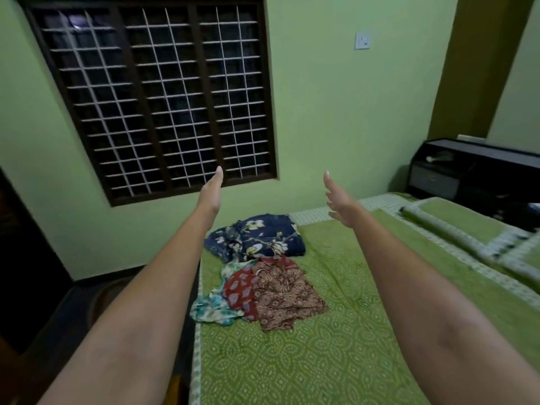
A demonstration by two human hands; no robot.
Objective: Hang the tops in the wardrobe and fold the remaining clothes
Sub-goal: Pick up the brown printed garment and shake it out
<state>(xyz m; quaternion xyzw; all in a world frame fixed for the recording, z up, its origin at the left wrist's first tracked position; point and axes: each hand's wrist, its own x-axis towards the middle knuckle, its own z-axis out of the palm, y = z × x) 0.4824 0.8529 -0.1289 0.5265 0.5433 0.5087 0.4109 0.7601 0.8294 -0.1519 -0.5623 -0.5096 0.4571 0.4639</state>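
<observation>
A small heap of clothes lies on the green patterned bed [321,361] near its far left side. Farthest away is a dark blue floral garment [257,236]. In front of it lie a brown patterned garment [286,296], a red patterned one [239,290] and a teal floral one [214,309], partly overlapping. Both my arms stretch forward above the bed. My left hand [211,190] is held up with straight fingers, holding nothing. My right hand [340,201] has its fingers spread and is also empty. Neither hand touches the clothes.
A barred dark window [157,95] fills the green wall ahead. A black cabinet [473,171] stands at the right behind the bed. A rolled green bolster [444,226] and folded bedding [514,249] lie at the bed's right. Dark floor runs along the bed's left edge.
</observation>
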